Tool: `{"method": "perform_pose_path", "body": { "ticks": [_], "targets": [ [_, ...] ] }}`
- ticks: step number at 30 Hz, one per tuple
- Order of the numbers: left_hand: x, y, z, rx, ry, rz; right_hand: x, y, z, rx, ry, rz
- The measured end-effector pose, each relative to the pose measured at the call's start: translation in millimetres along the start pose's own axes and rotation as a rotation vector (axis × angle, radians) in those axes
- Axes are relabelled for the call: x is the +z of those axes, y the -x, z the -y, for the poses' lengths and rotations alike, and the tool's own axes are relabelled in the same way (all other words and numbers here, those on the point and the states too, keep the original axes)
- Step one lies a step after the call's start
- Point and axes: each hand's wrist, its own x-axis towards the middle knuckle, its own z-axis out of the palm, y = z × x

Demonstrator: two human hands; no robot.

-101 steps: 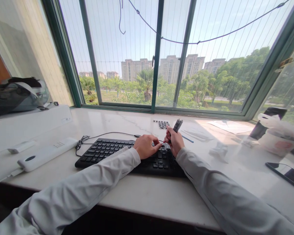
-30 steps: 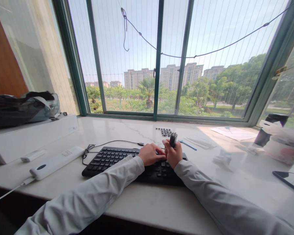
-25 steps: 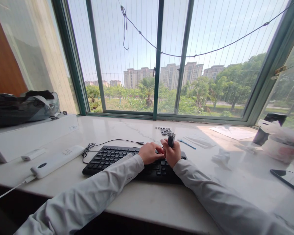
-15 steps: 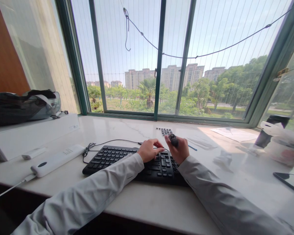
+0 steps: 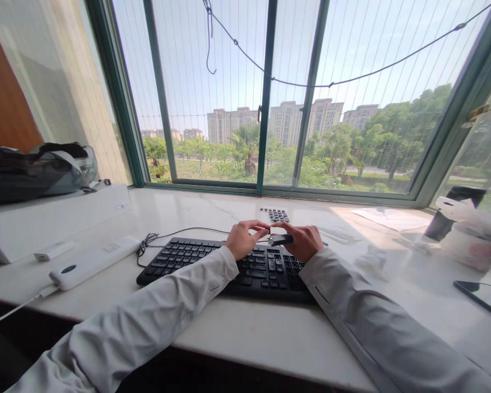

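Note:
A black keyboard (image 5: 204, 262) lies on the white counter, with bare key positions at its right end. Just above it my left hand (image 5: 242, 239) is closed, thumb and fingers pinching a small dark keycap (image 5: 269, 232). My right hand (image 5: 303, 240) is closed round a short black-handled tool (image 5: 282, 239); its metallic tip points left, close to the left fingertips. The right index finger reaches to the keycap too. What kind of tool it is, I cannot tell. Behind the hands, loose keycaps (image 5: 277, 214) lie in rows.
At the left, a white power bank (image 5: 94, 265) with a cable lies before a white box (image 5: 61, 218) bearing a dark bag (image 5: 36, 169). A paper sheet (image 5: 393, 219), plastic-wrapped tub (image 5: 472, 243) and phone (image 5: 483, 297) are at the right. The window (image 5: 265, 190) stands behind.
My right hand has turned the tool from pointing upward to lying sideways. Both hands have come together, and the left has lifted from the keys, now with a keycap between the fingertips.

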Motion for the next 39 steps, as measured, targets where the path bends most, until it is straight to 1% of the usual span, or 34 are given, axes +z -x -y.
{"method": "perform_pose_path", "body": {
  "ticks": [5, 8, 10, 13, 17, 21, 27, 33, 39],
  "targets": [
    [-1.2, 1.3, -3.3, 0.027, -0.008, -0.033, 3.0, 0.8, -1.6, -0.022, -0.007, -0.036],
    [-1.6, 1.9, -5.0, 0.029, -0.015, -0.027, 2.7, 1.2, -1.3, -0.019, -0.015, -0.052],
    [-1.5, 2.1, -5.5, 0.030, -0.007, -0.026, 2.2, 1.5, -1.4, -0.045, -0.017, -0.082],
    [-0.5, 2.1, -4.6, 0.048, 0.010, -0.044, 2.4, 2.2, -2.9, -0.097, -0.008, -0.119],
    [1.3, 2.0, -0.7, 0.088, -0.015, -0.070, 3.2, 2.6, -5.2, -0.112, 0.019, -0.141],
    [1.6, 2.2, 1.2, 0.120, -0.069, -0.099, 3.7, 2.3, -4.8, -0.110, 0.020, -0.134],
    [0.3, 5.1, -4.3, 0.188, -0.138, -0.123, 5.3, 2.4, -4.4, -0.103, 0.006, -0.136],
    [1.8, 5.9, -3.5, 0.210, -0.175, -0.103, 5.3, 2.6, -3.4, -0.100, 0.017, -0.086],
    [2.1, 4.0, 0.6, 0.224, -0.194, -0.097, 6.0, 2.5, -2.4, -0.100, 0.005, -0.070]
  ]
}}
